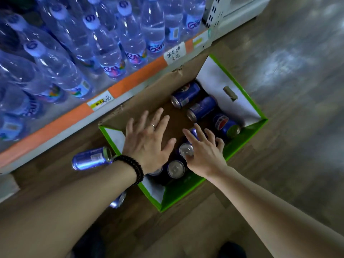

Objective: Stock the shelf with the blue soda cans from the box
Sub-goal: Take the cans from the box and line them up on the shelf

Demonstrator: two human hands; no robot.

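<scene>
An open cardboard box (242, 101) with green outer walls stands on the floor below the shelf (55, 125). Blue soda cans lie on their sides at its far end (186, 94) and stand upright at its near end (176, 169). My left hand (147, 140), with a ring and a dark bead bracelet, hovers flat and spread over the box's middle. My right hand (204, 151) reaches down among the upright cans, its fingers around a blue can (186, 150); the grip is partly hidden. Another blue can (91, 158) lies on the floor left of the box.
Clear water bottles (104, 45) fill the shelf above its orange price strip. A further can (117, 201) shows on the floor under my left forearm. Wooden floor runs to the right of the box, and a white shelf base (238, 13) stands at the top right.
</scene>
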